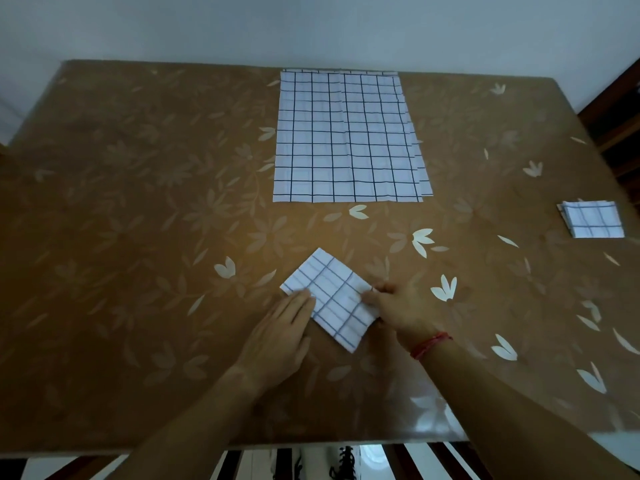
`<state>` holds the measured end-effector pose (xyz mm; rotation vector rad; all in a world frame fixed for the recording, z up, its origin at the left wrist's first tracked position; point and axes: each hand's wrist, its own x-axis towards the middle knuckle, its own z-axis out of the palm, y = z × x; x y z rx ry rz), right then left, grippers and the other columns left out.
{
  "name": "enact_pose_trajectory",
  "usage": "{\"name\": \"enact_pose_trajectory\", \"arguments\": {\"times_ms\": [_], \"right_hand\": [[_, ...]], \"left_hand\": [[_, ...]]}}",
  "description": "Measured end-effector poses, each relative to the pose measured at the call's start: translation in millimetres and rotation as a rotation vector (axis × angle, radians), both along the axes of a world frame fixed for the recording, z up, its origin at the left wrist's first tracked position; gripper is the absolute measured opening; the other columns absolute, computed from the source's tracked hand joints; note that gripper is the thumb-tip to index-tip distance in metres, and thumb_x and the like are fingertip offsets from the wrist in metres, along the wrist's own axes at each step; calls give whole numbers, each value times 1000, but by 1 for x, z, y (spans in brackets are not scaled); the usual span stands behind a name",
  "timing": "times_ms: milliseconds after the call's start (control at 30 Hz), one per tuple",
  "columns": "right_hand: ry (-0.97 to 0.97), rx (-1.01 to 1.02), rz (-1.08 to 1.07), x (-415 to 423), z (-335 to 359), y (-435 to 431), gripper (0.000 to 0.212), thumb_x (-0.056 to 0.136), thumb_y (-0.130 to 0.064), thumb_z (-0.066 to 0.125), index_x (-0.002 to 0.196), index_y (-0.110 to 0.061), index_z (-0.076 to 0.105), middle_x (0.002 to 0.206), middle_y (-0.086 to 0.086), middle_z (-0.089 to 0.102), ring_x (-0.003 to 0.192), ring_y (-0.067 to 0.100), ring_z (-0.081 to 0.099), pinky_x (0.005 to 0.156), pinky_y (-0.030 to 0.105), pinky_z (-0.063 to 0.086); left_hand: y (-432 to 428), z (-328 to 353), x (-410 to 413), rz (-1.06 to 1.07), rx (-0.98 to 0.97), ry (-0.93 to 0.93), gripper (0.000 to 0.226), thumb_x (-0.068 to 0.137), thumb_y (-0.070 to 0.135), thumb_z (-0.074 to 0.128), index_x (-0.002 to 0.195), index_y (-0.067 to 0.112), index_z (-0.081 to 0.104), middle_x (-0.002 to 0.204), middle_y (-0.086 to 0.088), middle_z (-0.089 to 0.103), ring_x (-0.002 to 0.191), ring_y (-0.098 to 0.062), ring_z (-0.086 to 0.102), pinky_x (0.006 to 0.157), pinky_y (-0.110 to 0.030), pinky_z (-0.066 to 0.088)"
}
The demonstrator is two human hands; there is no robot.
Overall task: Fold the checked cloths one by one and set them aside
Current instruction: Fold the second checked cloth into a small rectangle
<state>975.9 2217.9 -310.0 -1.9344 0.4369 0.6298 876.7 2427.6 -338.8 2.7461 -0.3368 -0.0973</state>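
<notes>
- Left hand lies flat with fingers straight, pressing the left corner of the folded cloth near the table's front edge.
- Right hand pinches the cloth's right corner.
- Flat cloth stack lies at the far edge, folded pile at the right edge.

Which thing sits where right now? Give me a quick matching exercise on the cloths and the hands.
Things:
1. unfolded stack
2. folded pile
3. cloth in work
4. red band

Places:
A. on the right wrist
B. far middle of the table
C. near side, under the left hand and pinched by the right hand
D. right edge of the table

Pairs: 1-B, 2-D, 3-C, 4-A
</notes>
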Motion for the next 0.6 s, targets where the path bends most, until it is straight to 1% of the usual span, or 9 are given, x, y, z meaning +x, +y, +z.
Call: {"name": "enact_pose_trajectory", "arguments": {"times_ms": [67,133,200,267,333,400,467,533,600], "right_hand": [[79,92,-86,-10,-4,-2,7,79,-15,69,75,-10,68,72,11,64,59,21,60,52,32,50],[153,181,-166,-20,-7,-2,11,77,-16,69,81,-5,69,75,14,63,49,20,57,45,27,45],[225,289,-220,-29,-6,0,11,81,-10,65,89,-3,67,74,13,61,45,15,57,40,23,45],[304,378,-249,-40,-2,2,8,86,-5,61,92,-6,65,75,9,60,55,15,59,40,22,47],[352,411,-249,-50,-3,1,13,85,-6,61,98,-7,64,84,11,63,68,19,61,44,23,50],[339,379,-183,-57,-5,-4,18,85,-9,62,103,-9,65,92,12,68,76,22,65,51,26,52],[281,297,-81,-61,-7,-11,15,85,-13,64,99,-12,68,95,12,71,80,25,69,60,33,56],[179,169,10,-63,-8,-18,9,85,-18,64,91,-15,70,91,10,72,80,28,71,69,42,59],[15,-27,114,-66,-12,-27,12,88,-23,60,85,-19,71,83,5,73,77,25,71,74,45,59]], "left_hand": [[-8,0,-6,9,2,6,65,85,24,60,144,8,38,148,-8,40,139,-20,33,114,-38,29],[-16,-1,-11,25,-4,8,62,84,25,62,140,6,42,143,-10,46,135,-22,39,109,-40,38],[-23,-2,-15,49,3,8,60,83,26,67,136,4,47,138,-11,50,130,-25,44,103,-39,44],[-29,-3,-18,64,-3,10,60,81,25,71,133,3,50,134,-13,53,127,-27,48,98,-39,49],[-33,-3,-22,58,21,20,60,78,21,74,131,3,52,132,-14,55,126,-28,50,97,-40,50],[-34,-4,-26,54,82,11,62,72,16,79,128,2,56,130,-15,58,124,-29,52,96,-40,48],[-33,-6,-29,62,113,4,62,70,16,81,127,2,58,129,-15,59,123,-29,54,98,-38,44],[-31,-8,-33,68,123,-7,58,74,18,79,126,3,58,129,-14,60,123,-28,54,100,-37,40],[-31,-9,-36,76,107,-21,51,80,19,74,126,2,59,129,-14,60,123,-28,54,101,-38,40]]}}
